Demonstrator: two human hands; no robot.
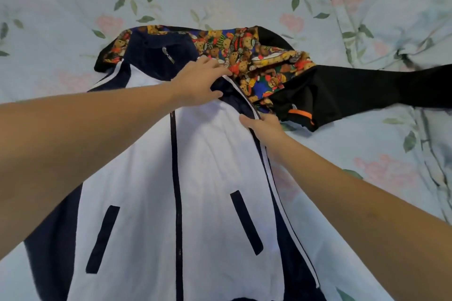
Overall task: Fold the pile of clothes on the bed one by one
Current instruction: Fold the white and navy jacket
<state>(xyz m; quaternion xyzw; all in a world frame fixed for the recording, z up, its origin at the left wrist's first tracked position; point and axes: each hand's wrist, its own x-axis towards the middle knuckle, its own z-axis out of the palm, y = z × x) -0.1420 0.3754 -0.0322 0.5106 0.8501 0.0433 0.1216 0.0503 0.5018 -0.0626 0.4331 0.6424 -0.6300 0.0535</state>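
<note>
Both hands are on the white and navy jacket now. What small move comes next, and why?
Probably draw the jacket's right edge inward. The left hand rests at its shoulder, the right hand pinches the striped seam, and its right side overlaps the bear-print garment.

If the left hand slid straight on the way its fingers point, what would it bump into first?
Most likely the crumpled teddy-bear print fabric. The left hand lies on the white and navy zip jacket, its fingers aimed up and to the right, and their tips already nearly touch that cloth. Depth is hard to judge.
</note>
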